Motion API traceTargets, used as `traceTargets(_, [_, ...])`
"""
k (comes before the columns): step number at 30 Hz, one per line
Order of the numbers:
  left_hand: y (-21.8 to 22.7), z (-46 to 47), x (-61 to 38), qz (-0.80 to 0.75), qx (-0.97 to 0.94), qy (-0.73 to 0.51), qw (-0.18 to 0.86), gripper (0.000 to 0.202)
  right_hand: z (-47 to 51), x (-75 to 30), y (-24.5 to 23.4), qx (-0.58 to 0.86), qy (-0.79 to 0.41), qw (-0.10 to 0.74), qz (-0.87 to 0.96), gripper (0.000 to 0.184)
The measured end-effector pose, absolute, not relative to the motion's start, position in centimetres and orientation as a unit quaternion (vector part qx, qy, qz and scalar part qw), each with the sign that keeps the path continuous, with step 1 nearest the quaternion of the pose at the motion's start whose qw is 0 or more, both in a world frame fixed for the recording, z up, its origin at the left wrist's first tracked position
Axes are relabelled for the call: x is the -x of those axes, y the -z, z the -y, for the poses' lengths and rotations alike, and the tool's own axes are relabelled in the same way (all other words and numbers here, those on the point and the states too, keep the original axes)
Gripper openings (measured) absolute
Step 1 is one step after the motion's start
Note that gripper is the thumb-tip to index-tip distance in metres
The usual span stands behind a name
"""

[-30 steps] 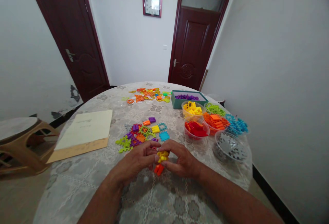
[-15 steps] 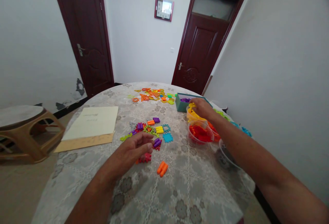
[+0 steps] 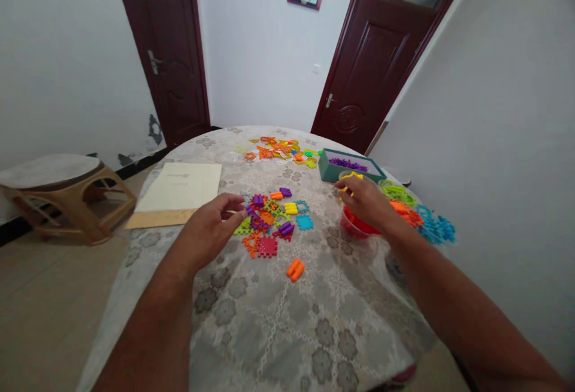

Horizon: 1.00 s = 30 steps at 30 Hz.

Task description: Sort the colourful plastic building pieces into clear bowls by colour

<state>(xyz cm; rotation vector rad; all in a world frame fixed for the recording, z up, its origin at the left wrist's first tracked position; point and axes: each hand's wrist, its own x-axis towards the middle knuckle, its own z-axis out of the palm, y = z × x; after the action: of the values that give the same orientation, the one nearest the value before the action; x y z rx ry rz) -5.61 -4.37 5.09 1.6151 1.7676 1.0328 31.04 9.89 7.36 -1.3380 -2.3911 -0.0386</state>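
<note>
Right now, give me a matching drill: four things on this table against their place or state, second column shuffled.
Column A
1. left hand
2. right hand
3. teal box
4. orange pair

Column B
a. holds purple pieces
b. lies alone on the tablecloth, nearer the person than the other pieces
c. open, at the edge of the mixed cluster
d. over the red bowl, at the yellow pieces

Pairs: 1-c; 2-d; 3-a; 4-b.

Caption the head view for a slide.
Right hand at the yellow pieces; left hand open beside loose blocks.
</note>
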Motion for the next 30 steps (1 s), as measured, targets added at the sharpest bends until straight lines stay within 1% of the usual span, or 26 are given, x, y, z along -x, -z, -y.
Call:
traceTargets(1, [-4.8,4.4,6.2,-0.674,-0.601,-0.360,0.236,0.051,-7.5,-30.1,-6.6,0.458,-0.040,0.189,0.867,0.025])
traceTargets(2, [-4.6,4.5,6.7,-0.693,-0.604,-0.330,0.215,0.049,-5.2,-29.1,-5.7,0.428,-0.097,0.159,0.884,0.024])
traceTargets(4, [-4.0,4.6,7.6,-0.724,-0.611,-0.257,0.192,0.048,-1.1,-27.3,-3.8,0.364,-0.176,0.116,0.907,0.027])
traceTargets(8, [-3.2,4.7,8.0,-0.750,-0.623,-0.129,0.182,0.049,2.7,-24.8,-0.8,0.318,-0.212,0.092,0.920,0.032])
traceTargets(11, [-2.8,4.6,7.7,-0.754,-0.626,-0.073,0.184,0.054,2.6,-24.3,0.0,0.320,-0.241,0.079,0.913,0.027])
traceTargets(13, [-2.4,4.5,7.4,-0.750,-0.629,-0.057,0.194,0.057,2.2,-24.3,0.1,0.326,-0.255,0.080,0.907,0.024])
traceTargets(17, [-1.2,4.1,6.7,-0.731,-0.652,-0.057,0.193,0.053,2.0,-24.7,0.0,0.349,-0.247,0.117,0.896,0.020])
traceTargets(22, [-0.5,3.5,5.0,-0.702,-0.690,-0.033,0.173,0.046,2.0,-25.0,0.0,0.381,-0.244,0.187,0.872,0.017])
traceTargets(27, [-0.9,3.4,2.8,-0.688,-0.707,-0.015,0.163,0.047,1.1,-27.4,-2.0,0.386,-0.205,0.238,0.867,0.005])
traceTargets(30, [-0.7,3.3,2.2,-0.682,-0.713,-0.034,0.160,0.046,-0.9,-31.2,-4.1,0.425,-0.137,0.251,0.859,0.017])
